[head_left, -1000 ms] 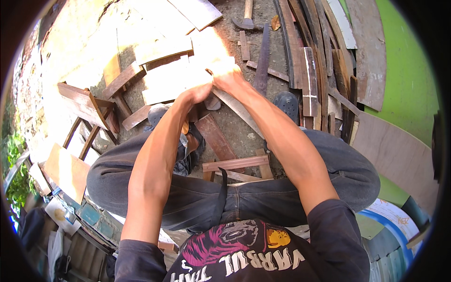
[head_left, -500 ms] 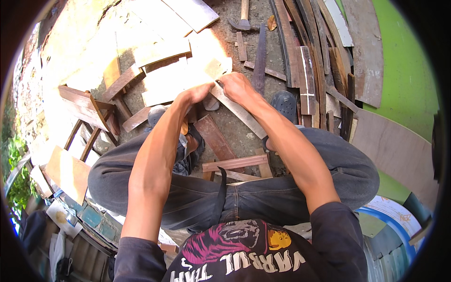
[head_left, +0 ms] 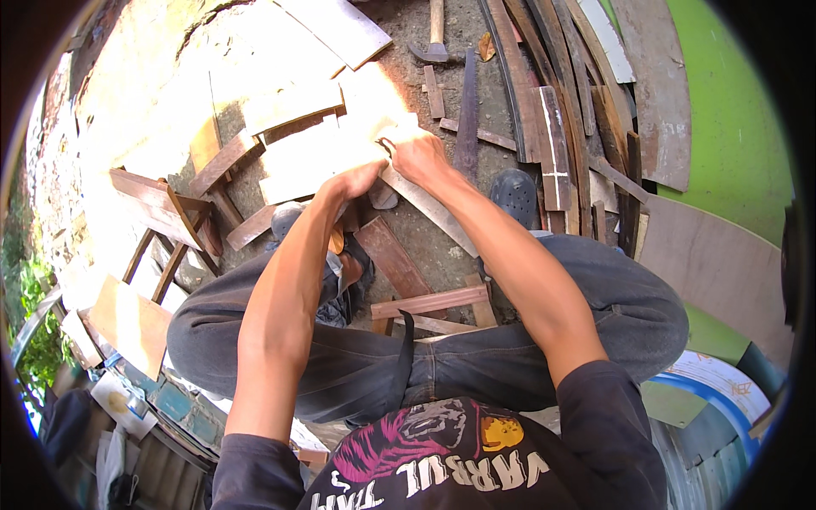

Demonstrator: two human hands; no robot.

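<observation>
My left hand [head_left: 360, 177] is closed at the upper end of a narrow pale wooden strip [head_left: 433, 208], its fingertips meeting the strip. Right beside it, my right hand [head_left: 418, 156] is closed too, with a small dark thing [head_left: 385, 146] showing at its thumb; glare hides what it is. The strip slants from between my hands down toward my right foot. Behind the hands lie sunlit pale boards [head_left: 297, 157], washed out by the light. Under my left wrist a reddish-brown board [head_left: 393, 255] lies on the ground.
A hammer [head_left: 437, 53] and a dark, long tapering blade [head_left: 467, 119] lie ahead. Long planks [head_left: 552, 102] are stacked on the right by a green panel [head_left: 722, 110]. A small wooden frame [head_left: 433, 302] sits between my legs; a wooden stool-like piece [head_left: 157, 204] stands left.
Both hands have shifted slightly; the right hand has turned a little and moved left, baring more of the small dark thing. The view has drifted slightly.
</observation>
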